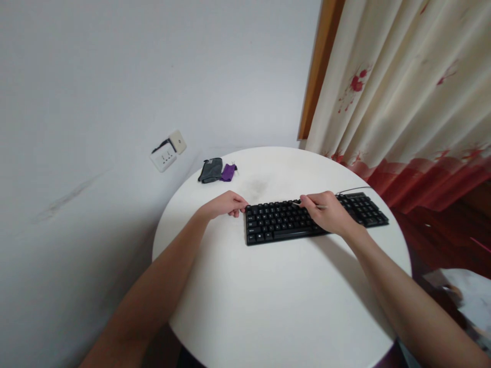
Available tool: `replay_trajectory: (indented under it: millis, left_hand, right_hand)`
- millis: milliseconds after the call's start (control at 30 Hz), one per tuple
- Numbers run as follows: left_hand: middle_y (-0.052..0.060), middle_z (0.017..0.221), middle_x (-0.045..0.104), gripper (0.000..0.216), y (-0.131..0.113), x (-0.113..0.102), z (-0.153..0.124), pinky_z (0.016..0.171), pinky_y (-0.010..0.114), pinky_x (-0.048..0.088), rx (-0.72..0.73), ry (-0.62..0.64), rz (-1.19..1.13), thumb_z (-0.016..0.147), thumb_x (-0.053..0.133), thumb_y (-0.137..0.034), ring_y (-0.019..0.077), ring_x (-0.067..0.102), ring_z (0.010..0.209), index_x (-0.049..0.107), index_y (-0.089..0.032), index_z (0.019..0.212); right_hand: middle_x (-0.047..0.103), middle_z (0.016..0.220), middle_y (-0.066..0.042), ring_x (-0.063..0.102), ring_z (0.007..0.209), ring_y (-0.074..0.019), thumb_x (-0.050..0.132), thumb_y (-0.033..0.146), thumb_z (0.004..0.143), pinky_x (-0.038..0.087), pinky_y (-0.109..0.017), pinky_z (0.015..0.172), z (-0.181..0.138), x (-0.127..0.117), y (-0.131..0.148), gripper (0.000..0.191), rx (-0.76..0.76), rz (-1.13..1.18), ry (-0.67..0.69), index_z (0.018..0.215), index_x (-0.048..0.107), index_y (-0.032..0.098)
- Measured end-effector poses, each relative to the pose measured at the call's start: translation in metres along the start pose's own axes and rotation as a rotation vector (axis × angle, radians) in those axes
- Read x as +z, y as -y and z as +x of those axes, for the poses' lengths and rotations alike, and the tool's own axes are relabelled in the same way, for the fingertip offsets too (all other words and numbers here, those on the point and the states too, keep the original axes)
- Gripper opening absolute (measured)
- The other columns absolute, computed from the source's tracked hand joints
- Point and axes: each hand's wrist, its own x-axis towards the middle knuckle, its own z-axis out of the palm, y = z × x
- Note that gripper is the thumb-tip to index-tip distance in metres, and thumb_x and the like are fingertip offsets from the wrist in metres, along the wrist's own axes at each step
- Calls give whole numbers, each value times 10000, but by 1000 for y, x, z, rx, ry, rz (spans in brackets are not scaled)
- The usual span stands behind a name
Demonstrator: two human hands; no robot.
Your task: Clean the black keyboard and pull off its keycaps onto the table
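A black computer keyboard (pixel 282 220) lies flat on a round white table (pixel 268 296). My left hand (pixel 227 204) rests on the tabletop beside it, fingers curled and pinched at the keyboard's upper left corner. Over the keys, right of their middle, is my right hand (pixel 326 209), closed around a thin light-coloured stick (pixel 321 206) held like a pen. The stick's tip points left and down at the top rows of keys; its exact kind is too small to tell. My right hand hides part of the keyboard between the letter keys and the number pad.
Near the wall at the table's far left lie a dark grey pouch (pixel 211 170) and a purple cloth item (pixel 228 173). The keyboard's cable (pixel 355 188) runs off at the right. Wall sockets (pixel 164 156) are at left, a floral curtain (pixel 402 87) at right.
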Motion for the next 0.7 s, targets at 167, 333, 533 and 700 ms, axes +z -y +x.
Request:
replay_trajectory:
  millis: [167,333,533,700]
  left_hand:
    - [72,817,713,317,3,0,1,521,231,404,-5,4,-5,773,615,-410,124,591,583,747,-144,886]
    - [74,816,714,318,0,0,0,513,226,400,-7,-3,-9,757,635,-409,119,584,576,747,-138,878]
    - [70,783,703,300,-1,0,-1,507,230,395,0,-10,-2,762,621,-382,123,582,572,743,-130,871]
    - [63,768,694,307,3,-1,0,513,225,394,14,8,-2,775,614,-409,119,582,574,736,-136,843]
  right_hand:
    - [403,475,16,318,461,-105,372,407,978,250,-291,540,-2,-4,6,505,-88,-56,108,530,455,188]
    - [414,484,11,324,475,-104,386,431,966,250,-278,517,-5,-17,5,511,-61,-1,181,537,498,177]
    - [518,485,-4,431,481,-121,429,427,942,327,-266,517,-9,-32,1,487,27,73,236,632,679,145]
    - [505,473,3,427,474,-115,450,431,931,338,-259,507,-12,-36,3,484,36,105,282,623,693,147]
